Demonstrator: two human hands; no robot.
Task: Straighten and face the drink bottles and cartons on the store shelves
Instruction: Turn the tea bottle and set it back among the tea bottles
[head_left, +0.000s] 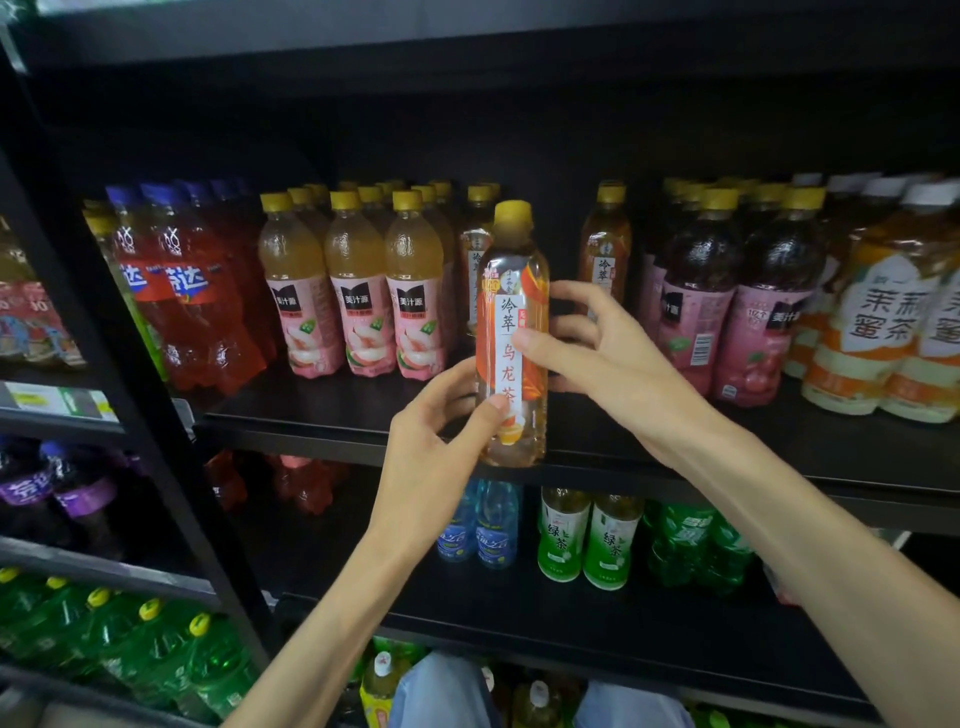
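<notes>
Clear plastic oolong tea bottle with yellow cap (511, 332) is being gripped between left hand (436, 457) and right hand (597, 343), label facing forward; rows behind the fingers are awaiting facing.

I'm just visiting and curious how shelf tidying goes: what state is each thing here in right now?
Oolong tea bottle: capped, upright, label facing out, held at the shelf's front edge.
Left hand: grips the bottle's lower part.
Right hand: grips the bottle's middle.
Peach juice bottles: upright in a row, labels facing out.
Dark juice bottles: upright, one showing its barcode.
Green tea bottles: upright on the shelf below.
</notes>
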